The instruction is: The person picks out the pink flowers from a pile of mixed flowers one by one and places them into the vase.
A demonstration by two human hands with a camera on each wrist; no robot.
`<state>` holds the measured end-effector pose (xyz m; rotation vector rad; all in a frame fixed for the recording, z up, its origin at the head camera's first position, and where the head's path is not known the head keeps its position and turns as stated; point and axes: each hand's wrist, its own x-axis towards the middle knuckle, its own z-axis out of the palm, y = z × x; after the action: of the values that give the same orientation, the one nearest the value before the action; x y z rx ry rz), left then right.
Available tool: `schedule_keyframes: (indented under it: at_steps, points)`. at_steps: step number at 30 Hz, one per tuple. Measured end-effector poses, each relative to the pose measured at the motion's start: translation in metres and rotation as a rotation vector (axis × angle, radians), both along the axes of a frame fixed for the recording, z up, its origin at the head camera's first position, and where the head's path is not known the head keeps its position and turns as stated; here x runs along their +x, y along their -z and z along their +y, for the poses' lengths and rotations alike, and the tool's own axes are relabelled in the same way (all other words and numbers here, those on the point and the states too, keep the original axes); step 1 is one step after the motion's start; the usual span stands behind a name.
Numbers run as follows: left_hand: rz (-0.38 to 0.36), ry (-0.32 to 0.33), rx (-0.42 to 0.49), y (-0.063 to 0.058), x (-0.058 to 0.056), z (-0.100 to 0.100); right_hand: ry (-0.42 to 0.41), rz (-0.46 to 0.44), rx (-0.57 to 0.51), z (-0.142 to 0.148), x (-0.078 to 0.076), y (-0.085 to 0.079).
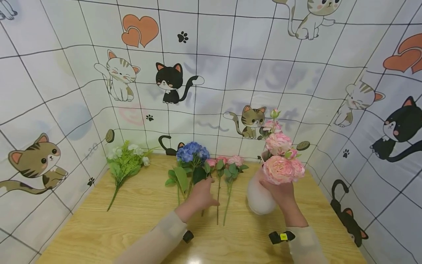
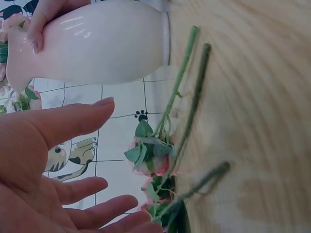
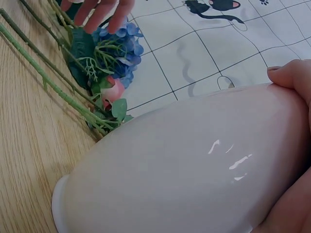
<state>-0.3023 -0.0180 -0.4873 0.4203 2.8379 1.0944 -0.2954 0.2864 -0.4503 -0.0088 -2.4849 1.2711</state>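
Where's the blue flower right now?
In the head view, the blue flower is near the middle, at the table's back edge, just left of the loose pink flowers and beyond the left hand.

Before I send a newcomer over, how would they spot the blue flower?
On the table, find the vase at right and white-flowered bunch at left. Between them, near the wall, is the blue flower, just left of the loose pink flowers: the only blue bloom.

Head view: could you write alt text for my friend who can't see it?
The right hand grips a white vase of pink flowers. The empty left hand hovers by a blue flower and pink blooms on a wooden table; a leafy bunch lies farther left.
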Motion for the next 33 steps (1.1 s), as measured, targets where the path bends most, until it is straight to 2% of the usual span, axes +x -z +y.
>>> schedule_keyframes:
  at_steps: [7,14,23,33]
  points:
    - [-0.006,0.010,-0.059,0.004,0.008,-0.015,-0.004,-0.017,-0.030,0.001,0.002,0.000]
    - [-0.061,-0.010,-0.009,0.010,0.011,-0.026,-0.002,-0.011,-0.041,0.001,0.001,0.003]
    - [-0.058,0.017,-0.018,0.019,0.010,-0.033,0.005,-0.012,-0.015,0.000,0.002,0.002]
    - [-0.072,-0.002,0.000,0.028,0.005,-0.040,0.017,0.002,-0.035,0.000,0.000,0.002]
